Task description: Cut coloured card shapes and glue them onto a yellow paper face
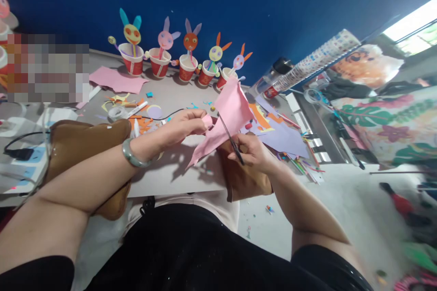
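Note:
My left hand (191,123) is closed, pinching a small piece of pink paper between thumb and fingers over the table's front. A larger sheet of pink paper (235,108) hangs between my two hands, its ragged lower end pointing down toward the left. Fingers of my right hand (251,152) are wrapped round a pair of scissors (235,148). The scissor blades lie across the pink sheet. I cannot tell whether the small piece in my left hand is still joined to the sheet.
Several paper cups with rabbit faces (159,61) stand along the blue wall. Pink paper (118,80) and scraps (141,123) lie at left, purple sheets (285,136) at right. A long cup stack (314,61) leans beside a dark-lidded bottle (282,64). Brown cushions (85,145) edge the table.

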Demonstrator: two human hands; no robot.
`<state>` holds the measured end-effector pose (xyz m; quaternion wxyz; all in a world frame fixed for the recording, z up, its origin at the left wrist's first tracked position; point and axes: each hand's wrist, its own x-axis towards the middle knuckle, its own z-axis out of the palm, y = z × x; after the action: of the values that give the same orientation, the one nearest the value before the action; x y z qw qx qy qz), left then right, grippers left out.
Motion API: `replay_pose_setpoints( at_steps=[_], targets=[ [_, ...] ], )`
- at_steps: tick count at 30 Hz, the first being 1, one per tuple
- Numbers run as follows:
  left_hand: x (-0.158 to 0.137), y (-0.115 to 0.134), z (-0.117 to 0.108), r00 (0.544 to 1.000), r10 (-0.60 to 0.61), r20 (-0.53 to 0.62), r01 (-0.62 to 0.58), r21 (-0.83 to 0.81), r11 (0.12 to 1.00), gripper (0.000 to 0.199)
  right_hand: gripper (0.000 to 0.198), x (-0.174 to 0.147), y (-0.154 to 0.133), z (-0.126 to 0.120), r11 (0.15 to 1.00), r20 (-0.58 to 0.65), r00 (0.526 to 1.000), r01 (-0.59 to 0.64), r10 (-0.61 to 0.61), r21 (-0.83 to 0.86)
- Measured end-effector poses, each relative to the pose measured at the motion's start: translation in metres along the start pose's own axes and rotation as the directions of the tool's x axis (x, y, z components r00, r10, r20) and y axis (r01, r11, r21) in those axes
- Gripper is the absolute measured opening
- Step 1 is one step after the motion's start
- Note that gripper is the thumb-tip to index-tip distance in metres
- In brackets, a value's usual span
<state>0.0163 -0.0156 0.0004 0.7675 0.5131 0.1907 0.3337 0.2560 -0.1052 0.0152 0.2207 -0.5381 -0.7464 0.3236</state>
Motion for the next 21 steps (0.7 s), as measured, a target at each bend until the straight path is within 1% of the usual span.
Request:
replay_pose_setpoints(
  at_steps=[1,2,3,4,6,7,8,9,10,12,14,15,17,18,19,21],
  targets=[
    [0.0,-0.001,-0.001,1.0,-0.006,-0.007,0.006,-0.029,1.0,0.015,0.049,-0.001,0.0,0.004,0.998,-0.066,0.996,0.053,-0.055,-0.044],
    [0.0,-0.002,-0.001,1.0,-0.009,-0.008,0.009,-0.055,0.998,0.015,0.047,-0.002,0.001,0.008,0.99,-0.155,0.982,0.097,-0.112,-0.102],
    [0.0,-0.004,-0.001,1.0,-0.015,-0.006,0.014,-0.074,0.997,0.015,0.046,-0.002,0.002,0.011,0.977,-0.259,0.951,0.129,-0.17,-0.168],
    [0.0,-0.005,-0.002,1.0,-0.024,-0.002,0.024,-0.087,0.996,0.014,0.044,-0.002,0.004,0.013,0.962,-0.359,0.907,0.139,-0.218,-0.234],
    [0.0,-0.009,-0.003,0.999,-0.047,0.011,0.048,-0.099,0.994,0.01,0.04,0.002,0.005,0.015,0.941,-0.518,0.812,0.108,-0.271,-0.322],
    [0.0,-0.01,-0.004,0.998,-0.055,0.022,0.057,-0.103,0.993,0.009,0.039,0.005,0.006,0.015,0.941,-0.562,0.784,0.08,-0.263,-0.328],
    [0.0,-0.012,-0.005,0.997,-0.059,0.041,0.063,-0.102,0.993,0.009,0.039,0.01,0.007,0.013,0.952,-0.591,0.773,0.053,-0.23,-0.301],
    [0.0,-0.013,-0.007,0.996,-0.059,0.061,0.064,-0.095,0.993,0.009,0.041,0.016,0.007,0.01,0.968,-0.598,0.781,0.033,-0.18,-0.247],
    [0.0,-0.014,-0.008,0.995,-0.059,0.085,0.066,-0.082,0.994,0.009,0.043,0.022,0.009,0.008,0.985,-0.582,0.805,0.021,-0.119,-0.172],
    [-0.001,-0.015,-0.011,0.987,-0.068,0.144,0.075,-0.044,0.996,0.008,0.049,0.033,0.012,0.004,0.999,-0.493,0.869,0.048,-0.049,-0.015],
    [-0.003,-0.015,-0.012,0.974,-0.08,0.21,0.084,-0.01,0.996,0.009,0.051,0.04,0.016,0.004,0.987,-0.388,0.92,0.113,-0.06,0.115],
    [-0.003,-0.014,-0.012,0.968,-0.087,0.236,0.089,0.002,0.996,0.01,0.05,0.042,0.018,0.006,0.976,-0.35,0.934,0.143,-0.077,0.165],
    [-0.003,-0.014,-0.011,0.961,-0.094,0.261,0.095,0.006,0.995,0.012,0.047,0.043,0.021,0.01,0.957,-0.32,0.941,0.187,-0.11,0.221],
    [-0.003,-0.014,-0.011,0.963,-0.094,0.252,0.097,-0.001,0.995,0.012,0.046,0.042,0.023,0.011,0.951,-0.337,0.934,0.204,-0.118,0.233],
    [-0.003,-0.015,-0.01,0.968,-0.095,0.232,0.1,-0.013,0.995,0.011,0.045,0.04,0.025,0.009,0.946,-0.373,0.921,0.218,-0.117,0.24],
    [-0.001,-0.016,-0.01,0.981,-0.089,0.175,0.097,-0.036,0.995,0.013,0.043,0.034,0.032,-0.003,0.94,-0.492,0.868,0.221,-0.068,0.26]
  ],
)
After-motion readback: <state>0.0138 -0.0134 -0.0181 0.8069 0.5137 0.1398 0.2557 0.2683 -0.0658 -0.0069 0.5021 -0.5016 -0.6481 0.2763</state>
